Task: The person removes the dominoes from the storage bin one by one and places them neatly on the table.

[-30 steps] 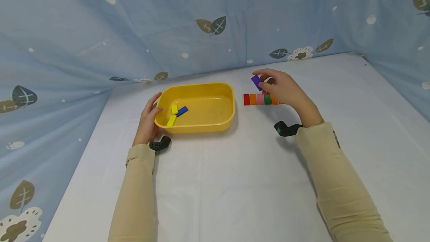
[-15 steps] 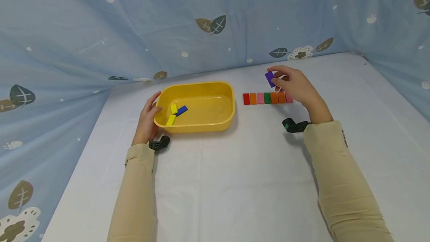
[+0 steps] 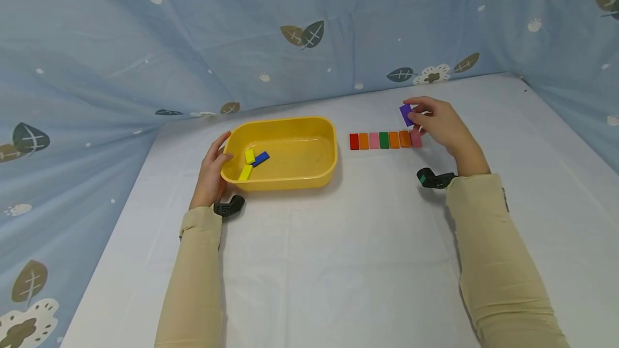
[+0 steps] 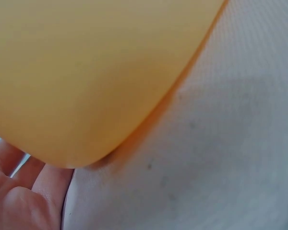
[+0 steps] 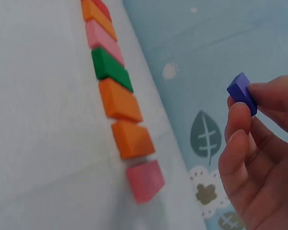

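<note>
A: What worries you most here?

B: The pinch. The right hand (image 3: 437, 122) has the small purple rectangular block (image 3: 405, 115) between thumb and fingertips, much of it sticking out. If that hold slackened, I'd expect a drop, perhaps onto the straight row of coloured rectangular blocks (image 3: 384, 140).

A: Anything else?

B: The lower fingers. In the head view they overlap the pink rectangular block (image 3: 416, 139) at the row's right end, though the right wrist view shows a gap. A careless descent could nudge that piece, which sits slightly askew, and spoil the line.

A: And the left hand (image 3: 209, 173)?

B: Holding the left end of the yellow plastic tray (image 3: 290, 183), thumb over the rim. A shove rightward could run the tray into the red rectangular block (image 3: 354, 142), since those two are near each other.

A: So where's the purple one, relative to the hand?

B: At the right hand's fingertips, on the side toward the tray, raised off the white-covered bench (image 3: 314, 262) near the row's pink end, touching none of the row. Wood or plastic, I can't tell.
</note>
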`<state>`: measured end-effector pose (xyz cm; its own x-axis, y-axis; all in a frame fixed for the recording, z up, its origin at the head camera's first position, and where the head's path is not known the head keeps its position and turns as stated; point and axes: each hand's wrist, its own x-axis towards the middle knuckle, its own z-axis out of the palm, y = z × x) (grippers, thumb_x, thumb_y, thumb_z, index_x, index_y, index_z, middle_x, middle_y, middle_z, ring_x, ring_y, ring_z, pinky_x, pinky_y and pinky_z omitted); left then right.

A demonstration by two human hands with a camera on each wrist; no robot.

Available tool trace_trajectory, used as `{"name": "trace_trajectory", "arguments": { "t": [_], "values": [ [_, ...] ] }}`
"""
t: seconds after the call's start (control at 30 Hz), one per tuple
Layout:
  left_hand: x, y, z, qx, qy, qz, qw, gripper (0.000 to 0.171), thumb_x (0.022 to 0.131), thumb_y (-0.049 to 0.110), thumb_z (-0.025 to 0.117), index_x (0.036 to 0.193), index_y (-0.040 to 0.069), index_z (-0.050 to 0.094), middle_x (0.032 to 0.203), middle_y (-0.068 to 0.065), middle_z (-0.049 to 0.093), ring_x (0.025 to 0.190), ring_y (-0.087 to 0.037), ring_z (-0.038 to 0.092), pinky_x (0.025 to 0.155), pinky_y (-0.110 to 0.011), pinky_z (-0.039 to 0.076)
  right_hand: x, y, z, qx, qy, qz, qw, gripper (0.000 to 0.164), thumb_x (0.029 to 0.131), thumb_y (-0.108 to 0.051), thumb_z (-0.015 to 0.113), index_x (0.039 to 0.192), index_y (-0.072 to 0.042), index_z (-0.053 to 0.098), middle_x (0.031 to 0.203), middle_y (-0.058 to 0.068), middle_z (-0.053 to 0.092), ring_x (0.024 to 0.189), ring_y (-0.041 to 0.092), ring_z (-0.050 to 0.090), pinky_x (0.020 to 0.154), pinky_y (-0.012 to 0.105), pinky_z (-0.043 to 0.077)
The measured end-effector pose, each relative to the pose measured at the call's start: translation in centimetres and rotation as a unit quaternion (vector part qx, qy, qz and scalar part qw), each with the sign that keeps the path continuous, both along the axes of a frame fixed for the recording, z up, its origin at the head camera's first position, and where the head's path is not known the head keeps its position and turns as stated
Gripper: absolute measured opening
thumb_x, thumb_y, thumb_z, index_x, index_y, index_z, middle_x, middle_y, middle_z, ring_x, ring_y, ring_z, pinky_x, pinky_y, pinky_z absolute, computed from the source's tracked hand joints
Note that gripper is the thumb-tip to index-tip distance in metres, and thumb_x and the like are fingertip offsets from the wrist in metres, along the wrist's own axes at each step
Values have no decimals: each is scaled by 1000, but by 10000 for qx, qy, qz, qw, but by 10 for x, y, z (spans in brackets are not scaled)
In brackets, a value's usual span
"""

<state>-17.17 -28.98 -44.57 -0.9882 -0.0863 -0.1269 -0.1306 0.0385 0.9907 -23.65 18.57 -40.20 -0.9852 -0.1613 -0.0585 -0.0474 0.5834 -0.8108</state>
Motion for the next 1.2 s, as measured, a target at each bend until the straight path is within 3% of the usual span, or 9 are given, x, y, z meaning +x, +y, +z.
{"name": "trace_trajectory", "arguments": {
  "t": [0.13, 0.27, 0.37, 0.43, 0.53, 0.67, 0.97, 1.2],
  "values": [
    [1, 0, 0, -40, -30, 14, 10000, 51, 90, 18, 45, 135, 38, 33, 139, 2, 31, 121, -22, 36, 93, -32, 39, -4, 11, -10, -70, -64, -142, 9999, 44, 92, -34, 43, 134, -21, 41, 117, 15, 46, 86, 28, 51, 72, 34, 46],
    [1, 1, 0, -36, 0, -5, 10000, 51, 90, 19, 45, 135, 37, 33, 139, 2, 31, 121, -22, 36, 93, -31, 39, -20, 31, -37, 87, -160, -465, 9988, 44, 89, -42, 44, 131, -28, 43, 114, 9, 47, 82, 26, 52, 59, 27, 46],
    [1, 1, 1, -6, 35, -20, 10000, 51, 90, 18, 45, 136, 36, 33, 139, 2, 32, 121, -23, 36, 93, -31, 39, -36, 46, -63, 403, -280, -643, 9967, 47, 87, -50, 42, 131, -35, 41, 114, 5, 47, 82, 24, 52, 60, 26, 46],
    [1, 1, 1, 5, 46, -23, 10000, 51, 90, 18, 45, 136, 36, 33, 139, 2, 32, 121, -23, 36, 93, -32, 39, -39, 52, -70, 623, -363, -610, 9955, 52, 86, -54, 40, 134, -33, 38, 112, 7, 47, 81, 24, 51, 67, 29, 44],
    [0, 0, 0, 14, 42, -21, 10000, 51, 90, 18, 45, 135, 37, 33, 139, 2, 32, 121, -22, 36, 93, -31, 39, -22, 44, -48, 644, -599, -585, 9944, 51, 90, -44, 40, 136, -22, 38, 109, 13, 47, 81, 27, 49, 68, 34, 43],
    [-1, 0, -2, 19, 102, -14, 9999, 50, 90, 18, 44, 135, 36, 34, 139, 2, 32, 121, -22, 36, 94, -32, 38, -2, 33, -20, 765, -787, -599, 9922, 44, 93, -28, 41, 133, -10, 39, 108, 16, 47, 80, 25, 48, 66, 32, 43],
    [-3, 0, -5, 50, 184, 9, 9998, 48, 90, 18, 44, 133, 38, 36, 137, 2, 34, 120, -23, 37, 94, -33, 38, -3, 36, -25, 921, -995, -375, 9901, 39, 92, -19, 43, 129, -6, 42, 107, 18, 47, 74, 22, 51, 57, 23, 43],
    [-3, 0, -4, 43, 184, 4, 9998, 48, 90, 18, 44, 132, 40, 37, 137, 1, 34, 119, -23, 37, 94, -33, 39, -4, 36, -28, 1127, -966, -413, 9881, 40, 90, -18, 46, 127, -3, 42, 111, 22, 45, 73, 22, 51, 59, 24, 44]
  ]
}}
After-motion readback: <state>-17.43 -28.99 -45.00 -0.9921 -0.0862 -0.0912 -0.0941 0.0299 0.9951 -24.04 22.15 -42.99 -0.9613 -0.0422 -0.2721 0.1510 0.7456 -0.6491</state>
